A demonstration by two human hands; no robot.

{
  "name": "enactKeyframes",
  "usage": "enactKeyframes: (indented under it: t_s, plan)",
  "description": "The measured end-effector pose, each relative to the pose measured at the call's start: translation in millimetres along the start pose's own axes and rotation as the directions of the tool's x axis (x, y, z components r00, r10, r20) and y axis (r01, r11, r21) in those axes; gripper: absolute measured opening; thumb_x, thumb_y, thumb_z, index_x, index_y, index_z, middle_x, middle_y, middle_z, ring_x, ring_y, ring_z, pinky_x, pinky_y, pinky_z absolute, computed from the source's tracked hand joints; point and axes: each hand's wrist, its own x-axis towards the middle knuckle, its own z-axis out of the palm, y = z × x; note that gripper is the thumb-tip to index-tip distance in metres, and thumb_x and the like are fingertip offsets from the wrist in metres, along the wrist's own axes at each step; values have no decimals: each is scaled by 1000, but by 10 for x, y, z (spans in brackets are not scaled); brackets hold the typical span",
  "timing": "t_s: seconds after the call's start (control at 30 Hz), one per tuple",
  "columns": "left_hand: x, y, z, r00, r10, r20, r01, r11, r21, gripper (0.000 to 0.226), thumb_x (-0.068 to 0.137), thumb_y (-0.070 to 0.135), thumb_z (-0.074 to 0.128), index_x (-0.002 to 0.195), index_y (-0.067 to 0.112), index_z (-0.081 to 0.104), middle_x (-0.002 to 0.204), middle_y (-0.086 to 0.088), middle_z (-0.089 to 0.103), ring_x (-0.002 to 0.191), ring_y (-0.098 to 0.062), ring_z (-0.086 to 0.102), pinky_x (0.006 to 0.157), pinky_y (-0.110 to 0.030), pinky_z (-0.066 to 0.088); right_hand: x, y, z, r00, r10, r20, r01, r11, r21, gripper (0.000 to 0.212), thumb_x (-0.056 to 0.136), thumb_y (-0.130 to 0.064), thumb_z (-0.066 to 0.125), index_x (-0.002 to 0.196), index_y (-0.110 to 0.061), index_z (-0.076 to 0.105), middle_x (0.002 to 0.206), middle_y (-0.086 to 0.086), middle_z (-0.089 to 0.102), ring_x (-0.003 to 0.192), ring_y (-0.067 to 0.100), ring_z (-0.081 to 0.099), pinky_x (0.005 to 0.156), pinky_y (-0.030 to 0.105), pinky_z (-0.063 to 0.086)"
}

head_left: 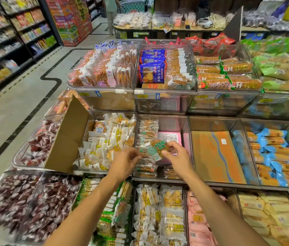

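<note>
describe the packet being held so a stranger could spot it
In the middle tier of clear snack bins, find the bin with a pink box inside. Over it, the right hand pinches a biscuit packet, the only one lifted, with a green label.

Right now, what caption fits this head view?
Right hand pinches a green-labelled snack packet, left hand at its other end, above a clear bin.
</note>
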Motion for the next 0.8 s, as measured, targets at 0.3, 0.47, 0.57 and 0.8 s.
enactKeyframes:
  t_s: [0.3,0.47,0.57,0.8]
  plan:
    - [-22,-57,133,978,85,191,-171,851,496,47,102,64,39,109,33,73,91,3,74,97,-17,60,76,-37,57,-99,134,-103,999,-28,-28,24,989,-147,15,97,-25,72,105,-35,64,103,-22,69,97,-8,62,82,28,52]
    - [-28,-74,153,972,120,204,-214,815,538,40,105,56,41,108,32,73,99,3,76,105,-22,56,89,-39,50,-147,83,-147,998,-48,39,52,993,-108,24,97,-18,73,96,-40,62,97,-18,69,95,-2,64,77,23,48]
    - [-21,-101,103,965,156,212,-248,810,531,39,103,54,46,106,30,77,122,10,74,122,-26,50,105,-46,41,-167,64,-138,997,-54,53,58,995,-83,29,97,-18,73,97,-45,63,98,-23,68,94,6,70,77,25,56]
    - [-79,-116,1,960,158,232,-255,837,483,36,98,62,56,113,35,75,128,17,70,127,-23,42,94,-40,43,-169,106,-60,999,-49,-3,49,998,-49,25,95,-14,75,99,-36,64,93,-15,69,89,0,66,80,33,59]
